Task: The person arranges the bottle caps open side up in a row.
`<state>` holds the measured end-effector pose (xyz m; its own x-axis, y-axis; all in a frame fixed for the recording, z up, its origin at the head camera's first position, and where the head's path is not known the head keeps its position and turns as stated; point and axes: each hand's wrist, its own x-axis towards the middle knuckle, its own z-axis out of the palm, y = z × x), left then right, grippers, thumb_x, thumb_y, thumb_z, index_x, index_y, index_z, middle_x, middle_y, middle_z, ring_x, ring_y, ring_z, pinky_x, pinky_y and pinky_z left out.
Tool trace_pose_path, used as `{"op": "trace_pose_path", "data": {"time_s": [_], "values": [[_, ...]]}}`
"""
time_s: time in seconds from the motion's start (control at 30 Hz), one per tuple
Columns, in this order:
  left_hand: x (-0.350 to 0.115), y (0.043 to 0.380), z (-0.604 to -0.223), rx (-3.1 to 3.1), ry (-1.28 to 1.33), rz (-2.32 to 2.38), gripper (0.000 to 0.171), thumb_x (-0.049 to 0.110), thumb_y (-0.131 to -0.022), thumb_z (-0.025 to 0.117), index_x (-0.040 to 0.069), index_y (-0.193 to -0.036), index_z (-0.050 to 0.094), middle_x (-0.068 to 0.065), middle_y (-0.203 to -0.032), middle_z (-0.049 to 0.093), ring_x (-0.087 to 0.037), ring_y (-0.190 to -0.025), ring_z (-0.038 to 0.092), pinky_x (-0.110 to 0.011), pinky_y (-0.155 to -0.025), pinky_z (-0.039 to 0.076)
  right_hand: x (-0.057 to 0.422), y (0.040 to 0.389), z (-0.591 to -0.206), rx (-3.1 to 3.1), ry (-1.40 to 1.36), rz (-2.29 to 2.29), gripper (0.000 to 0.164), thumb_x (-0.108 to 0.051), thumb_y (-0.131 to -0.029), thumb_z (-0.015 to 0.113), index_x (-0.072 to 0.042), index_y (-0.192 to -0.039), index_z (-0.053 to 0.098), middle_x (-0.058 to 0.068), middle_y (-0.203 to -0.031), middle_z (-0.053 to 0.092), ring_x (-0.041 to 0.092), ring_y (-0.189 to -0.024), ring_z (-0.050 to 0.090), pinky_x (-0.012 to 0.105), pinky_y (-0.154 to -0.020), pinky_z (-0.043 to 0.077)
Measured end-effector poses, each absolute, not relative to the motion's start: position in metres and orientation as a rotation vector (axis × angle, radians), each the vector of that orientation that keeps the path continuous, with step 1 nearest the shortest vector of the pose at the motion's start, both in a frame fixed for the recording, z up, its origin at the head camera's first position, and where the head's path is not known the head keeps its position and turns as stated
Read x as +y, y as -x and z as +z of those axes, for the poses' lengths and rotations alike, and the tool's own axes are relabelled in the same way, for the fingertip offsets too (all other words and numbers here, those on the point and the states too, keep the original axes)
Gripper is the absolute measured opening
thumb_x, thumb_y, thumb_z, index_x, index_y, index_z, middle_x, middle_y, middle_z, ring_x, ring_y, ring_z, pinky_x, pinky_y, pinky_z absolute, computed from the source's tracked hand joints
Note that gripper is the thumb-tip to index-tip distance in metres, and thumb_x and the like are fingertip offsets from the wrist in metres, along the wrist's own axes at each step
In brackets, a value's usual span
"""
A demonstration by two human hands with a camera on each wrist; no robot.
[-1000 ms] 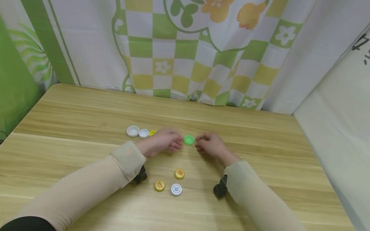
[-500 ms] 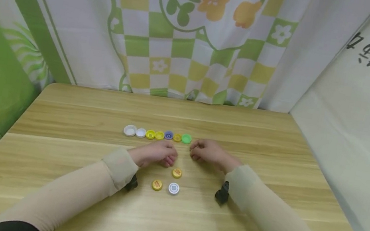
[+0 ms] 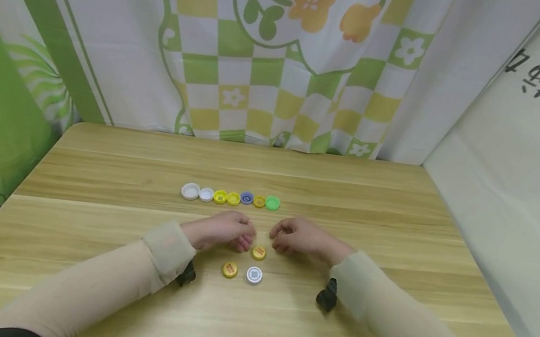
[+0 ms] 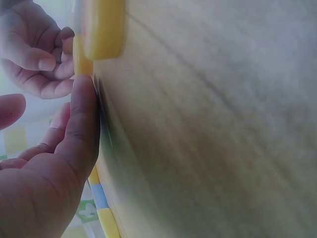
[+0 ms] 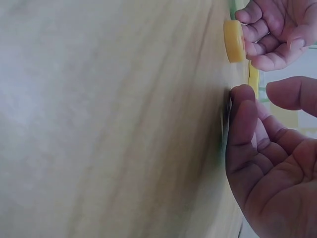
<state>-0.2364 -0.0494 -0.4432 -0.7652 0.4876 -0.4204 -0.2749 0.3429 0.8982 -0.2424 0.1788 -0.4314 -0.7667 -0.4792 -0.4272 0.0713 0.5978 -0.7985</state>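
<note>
Both hands are low over the table, on either side of a yellow bottle cap (image 3: 259,253) with red print. My left hand (image 3: 224,229) is nearest that cap, its fingers relaxed and holding nothing. Across from it my right hand (image 3: 310,240) has loosely bent fingers, with a gap between thumb and fingers in the right wrist view. Closer to me lie a second yellow cap (image 3: 230,270) and a white cap (image 3: 254,275) with a grey square mark. The near yellow cap (image 5: 234,42) stands beside the left fingertips in the right wrist view.
Beyond the hands runs a straight row of bottle caps, hollow side up: a large white cap (image 3: 190,191) at the left end, then white, yellow, blue and amber, with a green cap (image 3: 272,203) at the right end. A patterned curtain (image 3: 274,75) hangs behind the wooden table (image 3: 377,191).
Both hands have drawn back from the green cap toward me, to the loose yellow cap. The row is uncovered now, and the three near caps stay put.
</note>
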Motion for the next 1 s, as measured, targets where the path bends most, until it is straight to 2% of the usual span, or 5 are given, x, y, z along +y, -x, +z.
{"op": "trace_pose_path", "data": {"time_s": [0.4, 0.7, 1.0], "values": [[-0.050, 0.229, -0.443, 1.926, -0.212, 1.503, 0.022, 0.005, -0.104, 0.052, -0.014, -0.112, 0.061, -0.013, -0.094, 0.066, -0.017, -0.083, 0.067, -0.030, -0.081, 0.061, 0.177, 0.228, -0.436, 2.162, 0.219, -1.163, 0.026, -0.007, -0.092, 0.066, 0.000, -0.116, 0.067, 0.009, -0.093, 0.069, 0.020, -0.085, 0.065, 0.031, -0.075, 0.056], [-0.048, 0.228, -0.444, 1.920, -0.198, 1.529, 0.019, 0.003, -0.104, 0.052, -0.013, -0.107, 0.061, -0.014, -0.094, 0.067, -0.016, -0.083, 0.069, -0.030, -0.082, 0.061, 0.173, 0.225, -0.439, 2.179, 0.323, -1.134, 0.030, -0.002, -0.087, 0.073, 0.001, -0.116, 0.066, 0.006, -0.086, 0.070, 0.016, -0.077, 0.064, 0.028, -0.070, 0.056], [-0.045, 0.230, -0.447, 1.906, -0.194, 1.548, 0.022, 0.002, -0.104, 0.051, -0.016, -0.112, 0.061, -0.016, -0.098, 0.067, -0.017, -0.085, 0.069, -0.032, -0.084, 0.061, 0.165, 0.224, -0.441, 2.343, 0.434, -0.958, 0.027, -0.001, -0.083, 0.078, -0.006, -0.107, 0.068, 0.002, -0.078, 0.067, 0.013, -0.066, 0.059, 0.023, -0.060, 0.049]]}}
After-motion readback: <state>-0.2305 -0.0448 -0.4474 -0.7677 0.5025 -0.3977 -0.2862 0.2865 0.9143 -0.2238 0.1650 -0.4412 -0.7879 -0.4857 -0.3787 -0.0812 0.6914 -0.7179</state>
